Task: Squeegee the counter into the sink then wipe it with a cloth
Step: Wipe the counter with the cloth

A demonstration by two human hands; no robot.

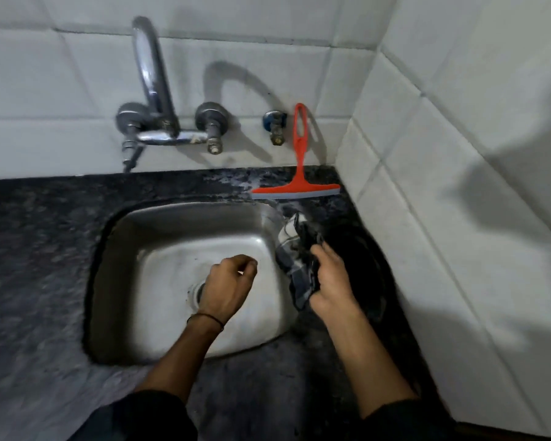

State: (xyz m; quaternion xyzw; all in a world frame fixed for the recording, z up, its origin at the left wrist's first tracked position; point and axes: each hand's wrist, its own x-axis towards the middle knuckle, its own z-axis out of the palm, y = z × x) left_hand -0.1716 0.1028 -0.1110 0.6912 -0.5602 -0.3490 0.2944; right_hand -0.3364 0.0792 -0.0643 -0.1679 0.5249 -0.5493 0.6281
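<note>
I've got the crumpled dark checked cloth [299, 265] gripped in my right hand [330, 281] at the sink's [159, 224] right rim, left hand [228, 286] loosely curled and empty above the drain, red squeegee [295, 183] propped at the table's [45, 233] back-right corner.

Glossy white square wall tiles [61, 74] behind, meeting a second white tiled wall [458, 186] at a corner on the right. Curved chrome wall-mounted tap [153, 81] with two round valve handles; small brass and blue angle valve [275, 128] beside. Hard light from the front left, casting dark shadows onto tiles.
</note>
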